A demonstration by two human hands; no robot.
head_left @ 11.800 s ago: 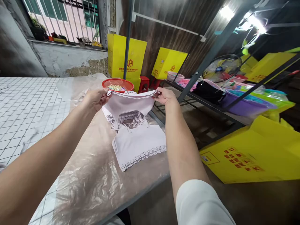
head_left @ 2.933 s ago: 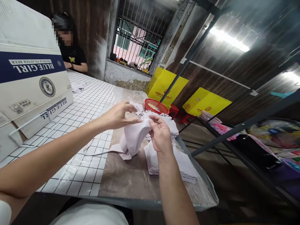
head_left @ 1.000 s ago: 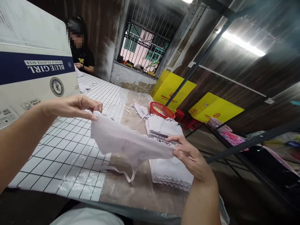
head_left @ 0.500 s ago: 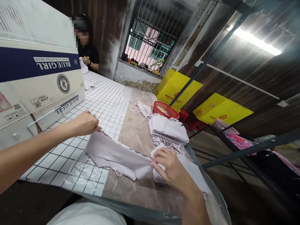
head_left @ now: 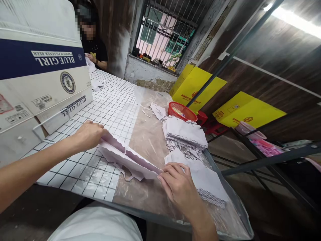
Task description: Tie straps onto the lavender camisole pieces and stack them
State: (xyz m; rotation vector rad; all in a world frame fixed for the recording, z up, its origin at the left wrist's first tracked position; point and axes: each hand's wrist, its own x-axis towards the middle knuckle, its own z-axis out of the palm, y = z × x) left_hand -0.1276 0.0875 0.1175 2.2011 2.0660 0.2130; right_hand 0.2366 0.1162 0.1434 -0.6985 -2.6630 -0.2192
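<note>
A pale lilac fabric piece (head_left: 125, 155) with wavy edges stretches between my two hands above the table. My left hand (head_left: 90, 134) pinches its far left end, fingers closed. At the other end my right hand (head_left: 177, 182) grips the fabric between thumb and fingers. The upper edge is parted, so a fold opens lengthwise along the piece. From its lower side hangs a thin loose strip (head_left: 127, 177). Beside and beyond my right hand lie a stack of similar fabric pieces (head_left: 210, 180) and a taller stack (head_left: 185, 132).
A large Blue Girl carton (head_left: 47, 87) stands on the gridded tabletop (head_left: 112, 103) at left. A red basket (head_left: 183, 112) sits past the stacks. Metal bars (head_left: 265, 160) cross at right, with yellow boxes (head_left: 247, 110) behind. Another person (head_left: 94, 50) handles fabric at the far end.
The fabric, flat-faced before, has tilted and its upper edge has spread into an open fold. My left hand has turned and shifted slightly left. The view has swung a little.
</note>
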